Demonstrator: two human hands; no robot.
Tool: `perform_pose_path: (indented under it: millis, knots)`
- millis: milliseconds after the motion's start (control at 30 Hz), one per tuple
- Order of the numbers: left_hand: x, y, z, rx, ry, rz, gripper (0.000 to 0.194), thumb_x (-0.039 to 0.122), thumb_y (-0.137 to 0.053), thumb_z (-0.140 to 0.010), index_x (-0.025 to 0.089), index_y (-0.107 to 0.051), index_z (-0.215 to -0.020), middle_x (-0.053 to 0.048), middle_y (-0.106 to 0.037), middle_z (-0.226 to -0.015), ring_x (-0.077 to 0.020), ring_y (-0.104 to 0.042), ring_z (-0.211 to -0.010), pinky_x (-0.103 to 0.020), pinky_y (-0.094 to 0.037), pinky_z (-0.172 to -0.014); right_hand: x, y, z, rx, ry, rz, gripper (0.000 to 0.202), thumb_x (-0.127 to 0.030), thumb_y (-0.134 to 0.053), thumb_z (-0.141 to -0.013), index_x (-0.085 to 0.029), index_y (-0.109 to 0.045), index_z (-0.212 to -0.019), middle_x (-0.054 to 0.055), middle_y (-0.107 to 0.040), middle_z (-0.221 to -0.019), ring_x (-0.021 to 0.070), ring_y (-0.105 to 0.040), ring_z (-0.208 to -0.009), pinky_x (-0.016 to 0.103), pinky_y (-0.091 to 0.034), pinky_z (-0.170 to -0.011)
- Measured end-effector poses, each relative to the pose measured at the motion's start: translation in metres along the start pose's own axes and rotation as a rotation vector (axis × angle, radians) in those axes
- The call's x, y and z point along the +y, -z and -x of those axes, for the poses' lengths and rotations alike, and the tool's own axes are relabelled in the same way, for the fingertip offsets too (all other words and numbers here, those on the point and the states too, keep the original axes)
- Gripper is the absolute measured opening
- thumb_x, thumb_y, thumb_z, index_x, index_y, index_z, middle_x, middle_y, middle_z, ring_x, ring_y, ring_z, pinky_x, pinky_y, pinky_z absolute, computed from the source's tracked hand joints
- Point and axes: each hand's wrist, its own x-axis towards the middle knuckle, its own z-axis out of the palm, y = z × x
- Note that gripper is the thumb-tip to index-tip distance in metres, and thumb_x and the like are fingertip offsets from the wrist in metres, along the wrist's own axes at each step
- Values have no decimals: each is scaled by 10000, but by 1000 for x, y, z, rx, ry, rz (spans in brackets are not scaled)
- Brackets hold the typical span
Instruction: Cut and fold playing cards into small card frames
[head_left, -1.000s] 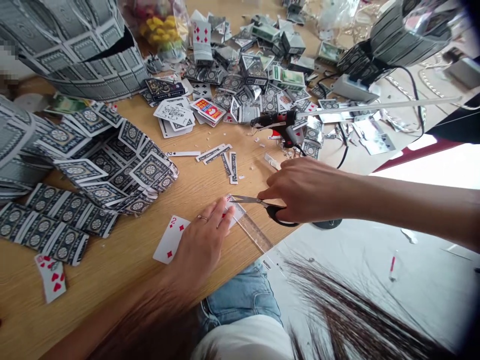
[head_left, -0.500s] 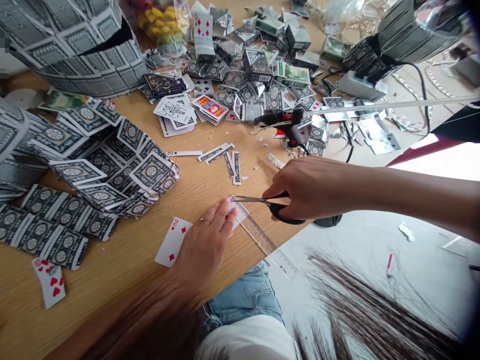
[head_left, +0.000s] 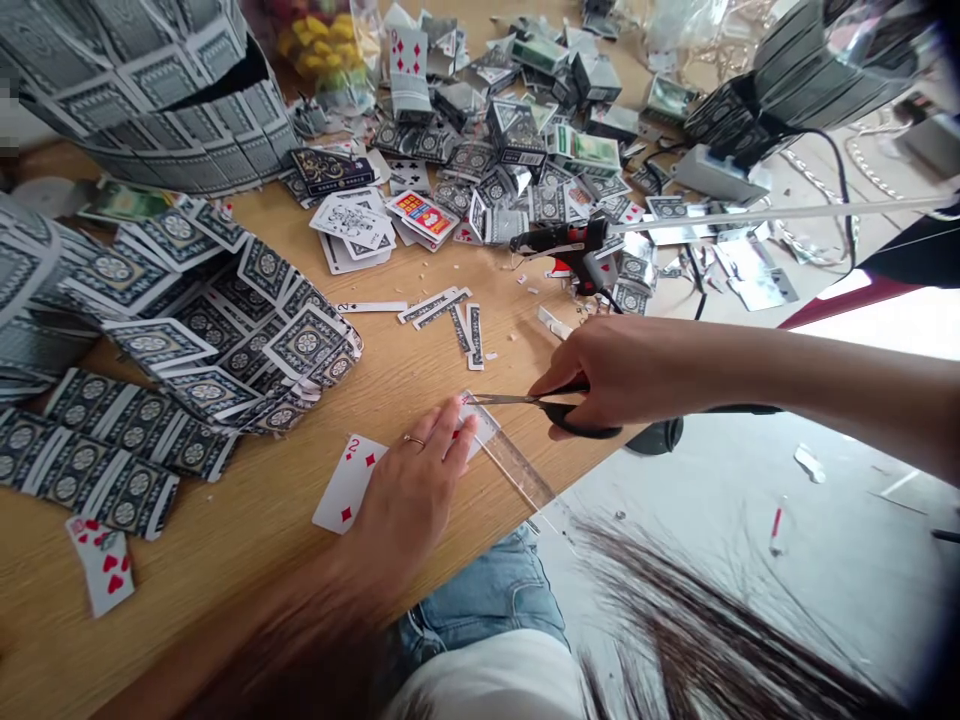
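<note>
My left hand (head_left: pixel 412 475) lies flat with fingers stretched out, pressing a clear ruler (head_left: pixel 517 470) onto a playing card (head_left: pixel 484 425) on the table. Most of that card is hidden under the fingers and ruler. Beside and partly beneath the hand is a two of diamonds (head_left: pixel 345 490). My right hand (head_left: pixel 600 375) is closed around the black handles of a pair of scissors (head_left: pixel 559 408). The blades look nearly together, pointing left, with their tips at the card's upper part by the ruler's end.
Cut card strips (head_left: pixel 465 325) lie beyond my hands. A glue gun (head_left: pixel 562 240) rests before a heap of cards and boxes (head_left: pixel 517 140). At left stand a structure of folded cards (head_left: pixel 247 330) and a larger card-covered one (head_left: pixel 150 100). The table's front edge (head_left: pixel 480 535) runs diagonally.
The scissors and my right hand have shifted very slightly to the right and up, with the tips still at the card. My left hand stays pressed on the ruler.
</note>
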Motion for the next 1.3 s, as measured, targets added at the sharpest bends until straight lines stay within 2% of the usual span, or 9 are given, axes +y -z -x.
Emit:
perform_pose_path:
  millis: [100,267,600,900,1100,1300]
  knots:
    - [0,0,0,5,-5,0,428,177,-509,-951,175,-514,-1379,-63,-485,-1484,-233,-512,-1292,-326,-543,-954,-1,-6,4,63,9,69,324,-380,-675,-739,-270,-767,-1030,11,-639,-630,99,-416,-490,286,-303,-531]
    - [1,-2,-1,-3,-3,3,448,169,-527,-940,179,-506,-1388,-64,-486,-1483,-234,-511,-1292,-321,-545,-946,-4,-6,4,55,30,100,292,-328,-656,-743,-275,-774,-1004,18,-664,-681,99,-426,-515,274,-325,-545]
    - [-2,0,-2,18,-23,7,413,191,-500,-953,163,-534,-1363,-87,-516,-1455,-241,-547,-1258,-339,-535,-965,-2,-5,3,71,34,134,311,-383,-636,-739,-303,-776,-1005,10,-672,-642,109,-450,-482,266,-316,-527]
    - [-3,-2,-5,49,-38,3,395,193,-498,-952,158,-562,-1340,-95,-534,-1438,-242,-570,-1232,-329,-552,-924,1,-5,-2,59,69,67,336,-390,-650,-738,-268,-773,-1026,13,-674,-661,96,-448,-481,265,-311,-529]
    - [-2,0,-5,13,-12,9,410,206,-518,-946,181,-551,-1354,-57,-520,-1455,-227,-565,-1228,-327,-541,-952,9,1,-10,-53,83,-94,393,-497,-699,-729,-247,-778,-1022,-4,-663,-658,109,-477,-538,264,-327,-537]
    - [0,2,-1,-27,17,-32,433,234,-503,-956,217,-513,-1388,-19,-491,-1481,-225,-546,-1246,-320,-570,-883,27,-14,-14,-106,90,-463,431,-534,-693,-730,-232,-782,-1024,32,-733,-812,147,-535,-647,270,-387,-572]
